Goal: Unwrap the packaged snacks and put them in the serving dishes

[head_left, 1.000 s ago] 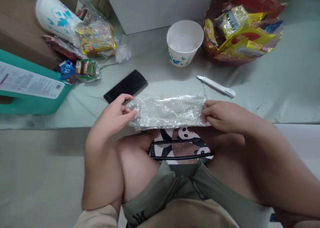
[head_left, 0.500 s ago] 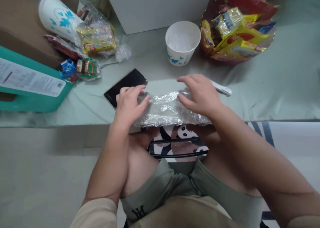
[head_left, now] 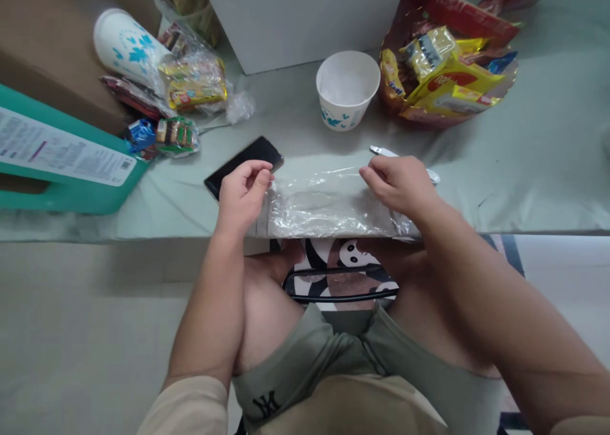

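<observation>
A clear plastic bag point(head_left: 324, 206) lies crinkled along the front edge of the cloth-covered table, its top edge stretched between my hands. My left hand point(head_left: 244, 192) pinches its upper left corner, thumb against the fingers. On the other side, my right hand point(head_left: 399, 182) grips the upper right corner with curled fingers. A black phone point(head_left: 245, 162) lies just behind my left hand, partly covered by it. Under and behind my right hand is a white utility knife point(head_left: 381, 150), with only its two ends showing.
Behind the bag stands a white paper cup point(head_left: 347, 98) with blue leaves. A bowl of wrapped snacks point(head_left: 448, 79) is at back right. To the left are a second paper cup point(head_left: 126, 44), snack packets point(head_left: 193, 86) and a green box point(head_left: 61, 168). A white box point(head_left: 305, 22) stands at the back.
My fingers have closed on the bag's upper corners from a spread position. My right hand has shifted slightly right, and the bag's top edge is now pulled straighter and wider.
</observation>
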Demonstrator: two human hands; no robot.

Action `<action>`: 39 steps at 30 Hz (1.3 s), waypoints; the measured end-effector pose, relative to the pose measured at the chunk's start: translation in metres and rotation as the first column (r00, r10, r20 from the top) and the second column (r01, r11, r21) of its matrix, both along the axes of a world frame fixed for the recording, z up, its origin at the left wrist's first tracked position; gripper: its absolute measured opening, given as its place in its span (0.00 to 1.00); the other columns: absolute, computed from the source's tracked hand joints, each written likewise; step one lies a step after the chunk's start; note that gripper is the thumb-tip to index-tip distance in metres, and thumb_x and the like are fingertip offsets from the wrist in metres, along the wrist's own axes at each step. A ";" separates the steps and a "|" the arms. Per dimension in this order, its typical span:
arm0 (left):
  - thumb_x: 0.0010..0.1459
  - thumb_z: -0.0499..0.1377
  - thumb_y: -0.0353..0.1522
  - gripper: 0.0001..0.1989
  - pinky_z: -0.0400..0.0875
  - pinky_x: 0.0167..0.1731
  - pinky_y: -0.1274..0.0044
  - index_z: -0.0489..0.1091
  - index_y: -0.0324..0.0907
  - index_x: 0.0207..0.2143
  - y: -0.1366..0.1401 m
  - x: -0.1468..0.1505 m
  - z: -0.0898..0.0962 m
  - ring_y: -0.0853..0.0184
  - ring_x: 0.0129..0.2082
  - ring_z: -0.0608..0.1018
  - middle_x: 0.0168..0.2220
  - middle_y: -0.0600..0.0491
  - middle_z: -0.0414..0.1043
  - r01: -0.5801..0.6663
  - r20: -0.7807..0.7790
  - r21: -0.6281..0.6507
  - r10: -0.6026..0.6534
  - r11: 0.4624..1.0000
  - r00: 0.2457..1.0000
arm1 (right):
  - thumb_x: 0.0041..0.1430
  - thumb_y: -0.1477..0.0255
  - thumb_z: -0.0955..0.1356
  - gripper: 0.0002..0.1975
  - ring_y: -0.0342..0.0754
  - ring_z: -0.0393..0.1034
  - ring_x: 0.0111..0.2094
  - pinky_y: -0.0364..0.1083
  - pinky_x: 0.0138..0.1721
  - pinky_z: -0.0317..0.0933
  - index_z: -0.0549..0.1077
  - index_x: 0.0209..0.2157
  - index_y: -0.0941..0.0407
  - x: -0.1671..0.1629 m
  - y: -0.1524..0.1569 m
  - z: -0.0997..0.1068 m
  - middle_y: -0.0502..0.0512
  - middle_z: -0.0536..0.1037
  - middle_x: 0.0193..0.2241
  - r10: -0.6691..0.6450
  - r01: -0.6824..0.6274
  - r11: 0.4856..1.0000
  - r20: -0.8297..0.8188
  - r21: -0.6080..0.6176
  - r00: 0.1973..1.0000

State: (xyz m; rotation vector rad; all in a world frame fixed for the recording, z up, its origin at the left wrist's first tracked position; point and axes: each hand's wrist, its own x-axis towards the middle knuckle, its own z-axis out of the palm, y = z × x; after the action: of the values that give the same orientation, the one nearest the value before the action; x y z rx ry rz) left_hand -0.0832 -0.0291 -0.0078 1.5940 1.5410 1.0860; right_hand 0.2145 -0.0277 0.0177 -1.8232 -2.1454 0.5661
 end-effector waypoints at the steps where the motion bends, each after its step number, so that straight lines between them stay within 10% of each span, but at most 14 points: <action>1: 0.63 0.61 0.39 0.12 0.76 0.37 0.76 0.76 0.42 0.43 0.001 -0.001 -0.002 0.68 0.34 0.79 0.35 0.51 0.79 -0.013 0.044 -0.011 0.013 1.000 0.999 | 0.64 0.60 0.63 0.20 0.44 0.50 0.24 0.47 0.29 0.44 0.57 0.21 0.54 0.000 -0.001 0.002 0.51 0.61 0.18 -0.005 0.005 1.000 -0.022 -0.002 1.000; 7: 0.53 0.56 0.23 0.20 0.78 0.54 0.69 0.77 0.42 0.47 0.002 -0.009 -0.007 0.63 0.52 0.81 0.50 0.49 0.81 0.127 -0.053 -0.041 -0.129 0.991 0.990 | 0.63 0.62 0.62 0.19 0.44 0.50 0.23 0.47 0.29 0.46 0.56 0.20 0.53 0.003 -0.003 0.005 0.49 0.59 0.17 0.043 -0.044 0.999 -0.080 -0.011 0.996; 13: 0.55 0.62 0.30 0.16 0.76 0.55 0.67 0.79 0.42 0.47 -0.001 -0.006 -0.002 0.61 0.48 0.82 0.48 0.48 0.82 0.232 -0.229 -0.081 -0.244 0.969 0.942 | 0.62 0.63 0.62 0.20 0.43 0.50 0.23 0.47 0.29 0.47 0.54 0.20 0.53 0.009 -0.004 0.003 0.48 0.56 0.17 0.028 -0.021 0.999 -0.176 0.041 0.984; 17: 0.55 0.65 0.37 0.08 0.78 0.43 0.73 0.78 0.42 0.36 0.001 -0.001 0.000 0.66 0.36 0.81 0.34 0.51 0.80 0.091 0.100 -0.009 -0.089 0.996 0.991 | 0.62 0.62 0.62 0.21 0.43 0.50 0.23 0.47 0.29 0.48 0.53 0.19 0.53 0.011 -0.004 0.002 0.47 0.54 0.17 -0.008 0.012 1.000 -0.230 0.019 0.973; 22: 0.50 0.63 0.33 0.09 0.82 0.39 0.70 0.75 0.46 0.36 0.001 -0.003 0.006 0.62 0.43 0.82 0.41 0.51 0.79 0.146 0.618 -0.162 -0.015 0.976 0.786 | 0.62 0.62 0.62 0.21 0.43 0.49 0.23 0.47 0.29 0.47 0.53 0.19 0.53 0.011 -0.003 -0.001 0.47 0.53 0.18 0.014 -0.016 1.000 -0.261 -0.007 0.965; 30: 0.45 0.74 0.32 0.28 0.85 0.40 0.66 0.73 0.49 0.49 -0.004 -0.009 0.013 0.55 0.47 0.85 0.53 0.46 0.79 0.426 0.657 -0.328 -0.120 0.843 0.744 | 0.62 0.60 0.61 0.21 0.42 0.48 0.23 0.46 0.28 0.46 0.51 0.19 0.53 0.012 -0.001 -0.003 0.47 0.52 0.19 0.005 -0.009 1.000 -0.342 -0.011 0.940; 39: 0.37 0.80 0.33 0.22 0.81 0.37 0.81 0.80 0.46 0.37 -0.001 -0.004 0.013 0.71 0.35 0.83 0.39 0.55 0.83 0.362 0.766 -0.146 -0.126 0.921 0.631 | 0.60 0.59 0.62 0.21 0.41 0.48 0.23 0.46 0.27 0.45 0.52 0.19 0.53 0.010 -0.001 -0.006 0.46 0.52 0.18 0.008 -0.003 1.000 -0.385 0.015 0.923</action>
State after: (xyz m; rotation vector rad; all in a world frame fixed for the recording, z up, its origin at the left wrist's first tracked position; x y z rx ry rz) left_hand -0.0875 -0.0296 0.0048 0.9137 0.8249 1.0961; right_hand 0.2248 -0.0286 0.0113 -1.5418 -1.8823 0.8318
